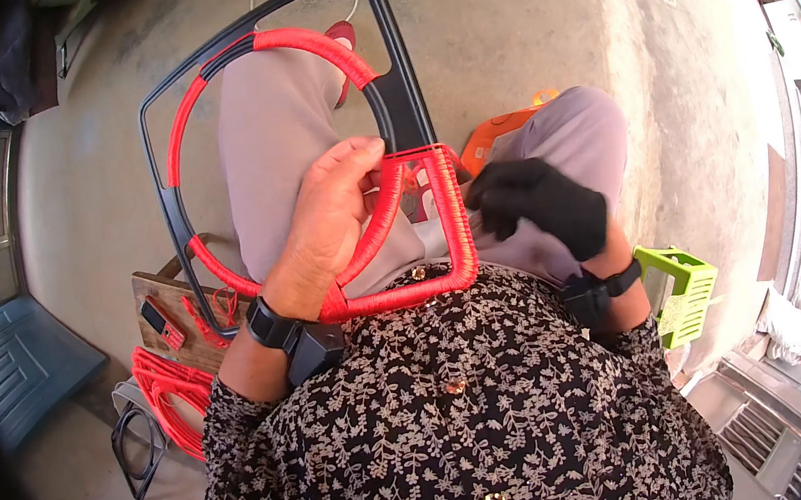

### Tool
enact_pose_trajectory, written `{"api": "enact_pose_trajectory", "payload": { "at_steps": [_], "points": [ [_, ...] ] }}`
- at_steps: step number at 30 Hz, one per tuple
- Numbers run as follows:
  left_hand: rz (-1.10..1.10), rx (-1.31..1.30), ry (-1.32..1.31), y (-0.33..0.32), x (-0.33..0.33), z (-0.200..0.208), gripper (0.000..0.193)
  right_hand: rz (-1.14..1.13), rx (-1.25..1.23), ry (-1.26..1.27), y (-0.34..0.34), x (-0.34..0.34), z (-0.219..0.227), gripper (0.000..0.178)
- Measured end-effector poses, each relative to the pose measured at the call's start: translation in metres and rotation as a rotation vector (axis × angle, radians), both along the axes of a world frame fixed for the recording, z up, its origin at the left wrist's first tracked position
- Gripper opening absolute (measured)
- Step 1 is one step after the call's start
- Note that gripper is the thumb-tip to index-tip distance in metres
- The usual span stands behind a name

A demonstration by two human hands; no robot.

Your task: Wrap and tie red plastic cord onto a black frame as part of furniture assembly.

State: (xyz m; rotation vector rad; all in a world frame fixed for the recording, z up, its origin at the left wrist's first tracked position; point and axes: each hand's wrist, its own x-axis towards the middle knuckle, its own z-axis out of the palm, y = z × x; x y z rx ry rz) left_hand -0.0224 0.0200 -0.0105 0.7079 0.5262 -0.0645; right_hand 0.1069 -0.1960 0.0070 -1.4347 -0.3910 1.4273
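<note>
A black frame [382, 25] with a rounded ring inside it lies tilted across my lap. Red cord [458, 234] is wound closely round its lower right corner, its bottom edge and parts of the ring. My bare left hand [332, 213] grips the ring's inner edge, thumb on top, beside the end of the wound stretch. To the right of the wound corner is my right hand [544, 206], in a black glove, its fingers curled and slightly blurred. Whatever those fingers pinch is too dark and small to make out.
At the left, a wooden bench [150, 286] carries a red phone [162, 325] and loose red cord. Coils of red cord [169, 400] hang below, near another black frame [137, 456]. A green plastic stool [687, 291] stands at the right. Something orange [486, 136] lies behind my right knee.
</note>
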Motion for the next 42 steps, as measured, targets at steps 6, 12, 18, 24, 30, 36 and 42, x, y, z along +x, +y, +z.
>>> {"api": "enact_pose_trajectory", "payload": {
  "at_steps": [6,12,18,24,30,36,42],
  "points": [
    [0.239,0.195,-0.083,-0.011,0.006,0.006,0.014,-0.022,0.121,-0.114,0.055,-0.004,-0.02,0.017],
    [0.353,0.727,-0.119,-0.015,0.005,0.019,0.014,-0.598,0.261,-0.175,0.064,0.018,0.009,0.022],
    [0.337,1.109,-0.307,-0.02,0.002,0.02,0.014,-0.1,0.342,-1.305,0.087,-0.007,0.026,0.016],
    [0.452,0.945,-0.34,-0.021,0.006,0.023,0.02,-0.003,0.295,-1.496,0.08,-0.002,0.021,0.011],
    [0.265,0.776,-0.15,-0.018,0.009,0.014,0.018,-0.421,0.114,-0.771,0.008,0.026,0.017,0.012],
    [0.161,0.521,-0.093,-0.016,0.011,0.017,0.018,-0.782,0.876,0.527,-0.008,0.043,-0.005,0.015],
    [0.09,0.342,-0.051,-0.016,0.016,0.015,0.022,-0.793,0.784,0.693,0.002,0.04,-0.019,0.016]
  ]
}}
